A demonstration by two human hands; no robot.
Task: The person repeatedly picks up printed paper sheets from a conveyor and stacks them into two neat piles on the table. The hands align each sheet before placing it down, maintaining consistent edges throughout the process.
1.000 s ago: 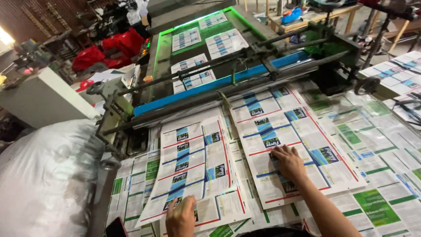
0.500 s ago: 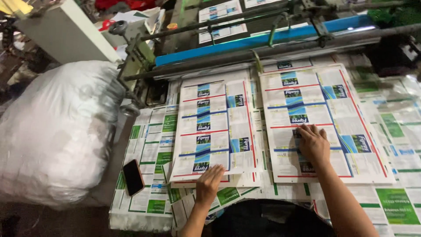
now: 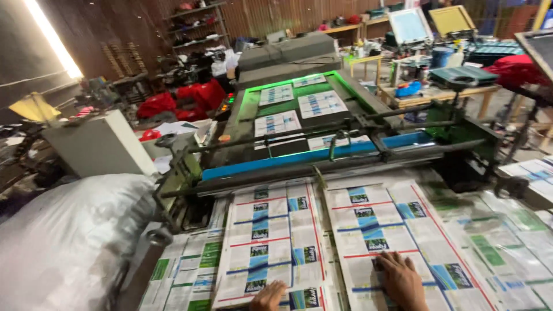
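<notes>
The biggest thing in view is the long printing machine (image 3: 322, 121), which runs away from the person toward the far wall; its green-lit bed carries small printed sheets, and a blue bar (image 3: 311, 155) crosses its near end. Directly below that bar begins the delivery table (image 3: 518, 242), so sheets leaving the machine probably land there flat, and this seems the reason why everything lies spread out and overlapping. At the left edge of the table rests a large white sack (image 3: 63, 242), just beside the green-printed sheets (image 3: 184, 270) at the near left corner. In the middle lie two big printed sheets side by side. The left sheet (image 3: 271, 242) and the right sheet (image 3: 391, 230) both have the long axis pointing from the near edge toward the machine, the right one fanned slightly to the right. The right hand (image 3: 403, 279) lies flat and open, palm down, fingers spread on the near part of the right sheet, pressing rather than gripping, I judge to keep it in place. The left hand (image 3: 269, 296) touches the near edge of the left sheet; it is cut by the frame, so I cannot tell how far open it is.
</notes>
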